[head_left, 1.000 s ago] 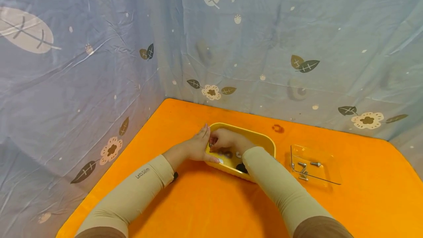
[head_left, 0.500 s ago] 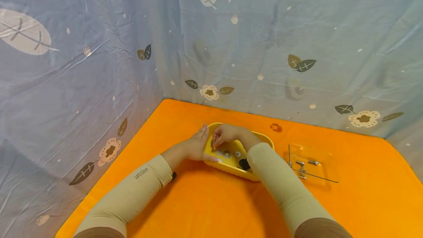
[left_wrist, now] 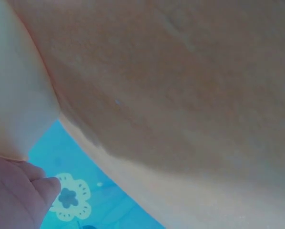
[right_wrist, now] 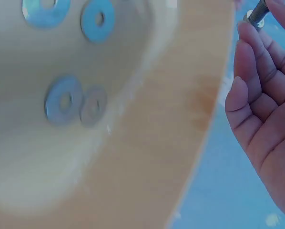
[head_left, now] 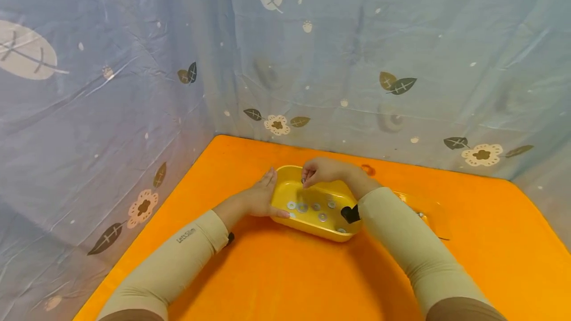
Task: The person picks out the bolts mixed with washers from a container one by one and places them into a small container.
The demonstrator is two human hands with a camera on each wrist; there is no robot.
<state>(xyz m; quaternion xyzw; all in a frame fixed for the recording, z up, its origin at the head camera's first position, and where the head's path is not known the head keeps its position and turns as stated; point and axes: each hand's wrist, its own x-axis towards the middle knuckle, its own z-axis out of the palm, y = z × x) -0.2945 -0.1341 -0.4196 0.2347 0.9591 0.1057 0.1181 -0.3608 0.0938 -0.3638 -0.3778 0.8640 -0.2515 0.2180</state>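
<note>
My left hand (head_left: 258,198) holds the left end of a yellow plastic bin (head_left: 308,231), thumb over the near rim and fingers along the end wall. In the left wrist view the fingers (left_wrist: 18,195) show at the lower left. Above the bin's far side, my right hand (head_left: 322,171) pinches a small metal bolt (right_wrist: 259,14) between thumb and fingertips. Several flat washers (head_left: 302,207) lie spread on the bin floor; the right wrist view shows washers (right_wrist: 64,100) close up.
At the right stands a clear plastic box (head_left: 434,207) with metal bolts in it, mostly hidden by the right forearm. An orange cloth (head_left: 276,281) covers the table. Patterned curtains (head_left: 312,63) rise behind and at the left.
My right hand has lifted from the bin's left end and moved right and away with the bolt, uncovering more washers. My left hand keeps its place on the bin.
</note>
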